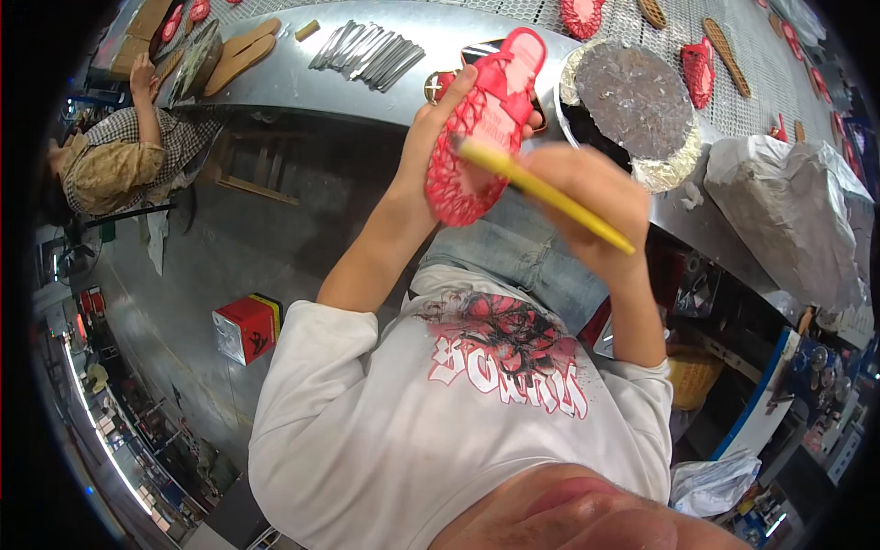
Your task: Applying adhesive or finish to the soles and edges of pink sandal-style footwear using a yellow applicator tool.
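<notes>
My left hand (442, 115) is closed around a red sandal upper (449, 188) with a woven, ruffled toe and a strap. It tilts over my lap at the bench edge, its pale pink sole side (496, 124) facing me. In my closed right hand (600, 197), blurred by motion, is a yellow-handled brush (559, 197). The brush's dark tip lies over the upper near its left edge; whether it touches cannot be told. Just right of the upper stands a round pot (632, 101) with a crusted dark top and a crumpled, foil-like rim.
On the metal bench (275, 78) lie a pile of thin metal strips (367, 55) and tan soles (240, 57). Red uppers (698, 73) rest on the mesh surface beyond. A white sack (779, 197) is at right. Another person (115, 165) sits at far left; a red tin (247, 328) stands on the floor.
</notes>
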The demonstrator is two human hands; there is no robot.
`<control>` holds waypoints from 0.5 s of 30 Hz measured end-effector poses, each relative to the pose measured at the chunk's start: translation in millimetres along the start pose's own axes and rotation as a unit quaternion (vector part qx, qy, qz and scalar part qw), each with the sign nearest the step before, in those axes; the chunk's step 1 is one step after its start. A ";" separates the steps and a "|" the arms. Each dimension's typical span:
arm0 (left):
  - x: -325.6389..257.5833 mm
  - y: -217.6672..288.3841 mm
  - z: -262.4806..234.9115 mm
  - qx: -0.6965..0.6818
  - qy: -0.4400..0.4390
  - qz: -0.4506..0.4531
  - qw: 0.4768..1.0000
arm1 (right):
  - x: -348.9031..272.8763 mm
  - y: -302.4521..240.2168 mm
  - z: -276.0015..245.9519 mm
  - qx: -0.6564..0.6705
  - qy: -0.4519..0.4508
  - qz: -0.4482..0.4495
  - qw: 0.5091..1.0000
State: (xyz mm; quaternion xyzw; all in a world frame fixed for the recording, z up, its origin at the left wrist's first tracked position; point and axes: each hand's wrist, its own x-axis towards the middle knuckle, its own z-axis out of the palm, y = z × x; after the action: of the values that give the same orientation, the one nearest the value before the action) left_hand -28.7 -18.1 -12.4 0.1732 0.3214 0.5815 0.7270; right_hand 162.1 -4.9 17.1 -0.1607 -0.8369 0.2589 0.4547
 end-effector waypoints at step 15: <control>2.1 0.9 -11.7 -0.018 0.050 0.047 0.997 | -5.2 6.5 1.7 0.070 0.078 0.246 0.964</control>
State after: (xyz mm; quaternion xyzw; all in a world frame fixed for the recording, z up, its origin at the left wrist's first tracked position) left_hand -37.0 -17.3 -20.9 0.1462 0.3384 0.6289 0.6845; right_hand 163.6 -2.8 9.1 -0.3486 -0.7136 0.4074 0.4510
